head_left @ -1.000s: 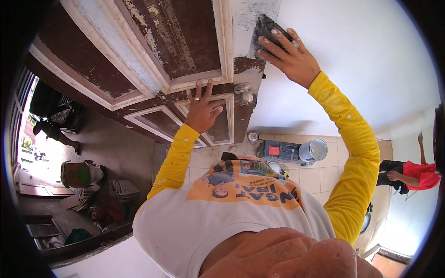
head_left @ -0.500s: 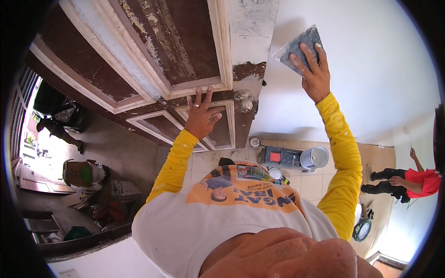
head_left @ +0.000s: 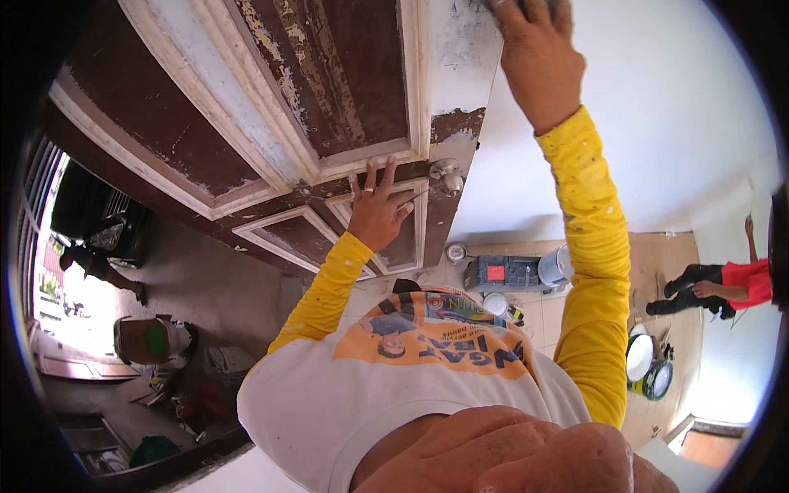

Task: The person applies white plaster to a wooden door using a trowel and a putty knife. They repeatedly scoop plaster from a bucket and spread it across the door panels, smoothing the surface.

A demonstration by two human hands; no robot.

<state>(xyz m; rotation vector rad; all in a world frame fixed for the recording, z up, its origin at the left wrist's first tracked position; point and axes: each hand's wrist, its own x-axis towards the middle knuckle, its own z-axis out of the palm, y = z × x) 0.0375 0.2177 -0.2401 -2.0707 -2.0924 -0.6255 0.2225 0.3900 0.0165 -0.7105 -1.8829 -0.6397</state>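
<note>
Brown panelled door [head_left: 353, 82], its paint worn and scraped, stands ahead of a person in yellow sleeves [head_left: 596, 209], filling the upper left and centre of the view. The person's left hand [head_left: 380, 209] rests with fingers spread across the rail between the upper and lower panels, to the left of the metal doorknob [head_left: 446, 177]. Higher up, the right hand [head_left: 540, 66] has its fingers laid over a dark pad [head_left: 483, 5] in a holding grip, though the picture's upper edge crops the fingertips and the thumb is hidden. Beside that hand, just to its left, lies a pale coated strip [head_left: 456, 74], its long axis running up the door's free edge above the knob; the right hand is the nearer to it. Whether the pad presses on the strip cannot be told. Below, a dark toolbox [head_left: 508, 275] and a pail [head_left: 556, 266] sit on the tiled floor [head_left: 552, 331], while a co-worker in red [head_left: 752, 281] appears at far right.
</note>
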